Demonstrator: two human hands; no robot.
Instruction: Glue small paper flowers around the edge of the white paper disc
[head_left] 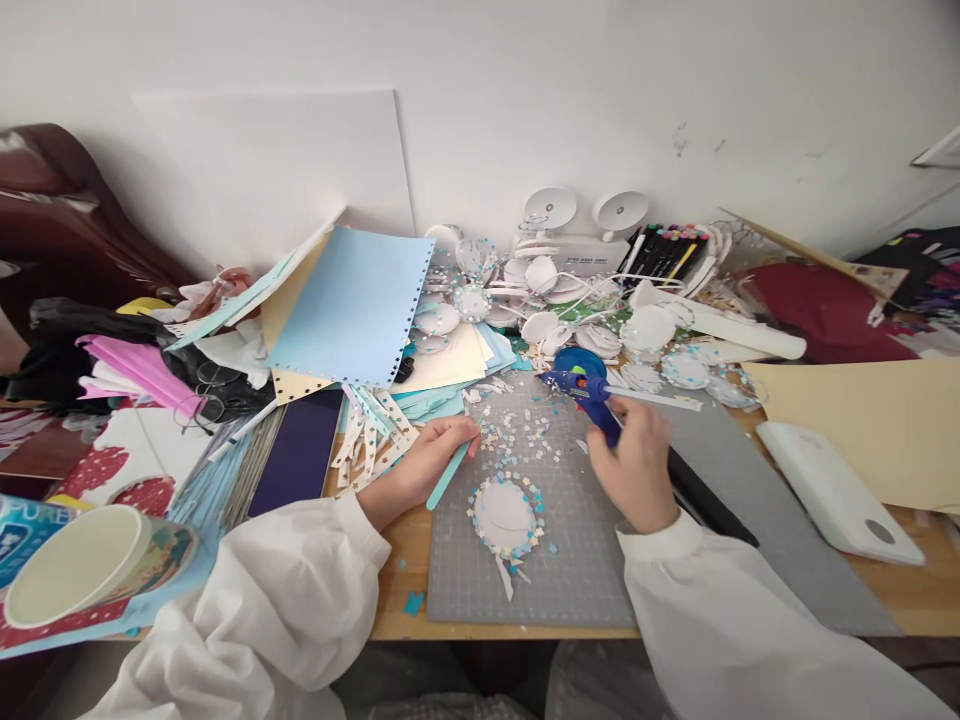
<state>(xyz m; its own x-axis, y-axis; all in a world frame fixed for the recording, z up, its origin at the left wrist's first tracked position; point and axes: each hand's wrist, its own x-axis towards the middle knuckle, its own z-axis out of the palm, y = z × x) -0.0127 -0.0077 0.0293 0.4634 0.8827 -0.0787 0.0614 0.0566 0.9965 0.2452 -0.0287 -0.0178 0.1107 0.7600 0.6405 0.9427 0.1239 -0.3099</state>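
Observation:
My left hand [442,452] is closed, pinching a slim turquoise strip-shaped tool [448,476] whose exact kind I cannot make out. In my right hand [637,462] is a blue hot glue gun [598,398], a long white glue stick [660,398] sticking out of its back end. The gun's nozzle points left, over the far part of the grey cutting mat [585,560]. Nearer to me on the mat lies a round white disc [504,515], ringed with small blue, white and cream pieces. Many loose star-like bits [517,435] are scattered between my hands.
Behind the mat are piled decorated white discs [544,275]. Blue punched paper [352,305] leans at the left, above a dark phone-like slab [296,455]. A paper tub [82,565] stands front left; a white device [840,490] lies on the right.

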